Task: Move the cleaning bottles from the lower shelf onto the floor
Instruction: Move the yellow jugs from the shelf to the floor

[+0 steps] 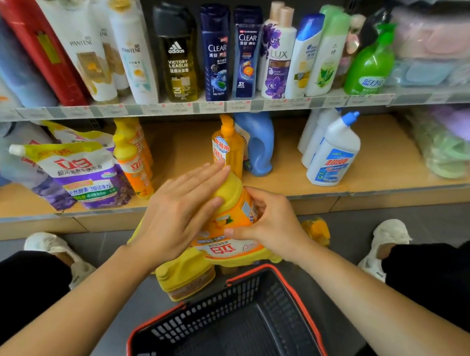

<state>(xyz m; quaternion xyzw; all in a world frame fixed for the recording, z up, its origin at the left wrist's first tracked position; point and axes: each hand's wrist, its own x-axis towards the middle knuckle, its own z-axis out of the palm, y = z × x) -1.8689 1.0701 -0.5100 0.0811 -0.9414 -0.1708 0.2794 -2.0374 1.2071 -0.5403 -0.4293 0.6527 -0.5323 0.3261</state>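
I am holding the orange detergent jug [232, 206] tilted just in front of the lower shelf [376, 164], over the floor [348, 228] and a yellow jug [184, 277] sitting there. My left hand [178, 215] is pressing flat, fingers straight, against its yellow top. My right hand [269, 225] is curling round its labelled side. White toilet-cleaner bottles [333, 156] are standing on the shelf behind.

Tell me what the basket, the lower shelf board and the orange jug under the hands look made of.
Basket: looks like moulded plastic, matte black lattice walls with a red rim.
Lower shelf board: apparently wood or wood-look laminate, tan and smooth, with a grey edge strip that may be metal.
Orange jug: probably glossy plastic with a printed label.
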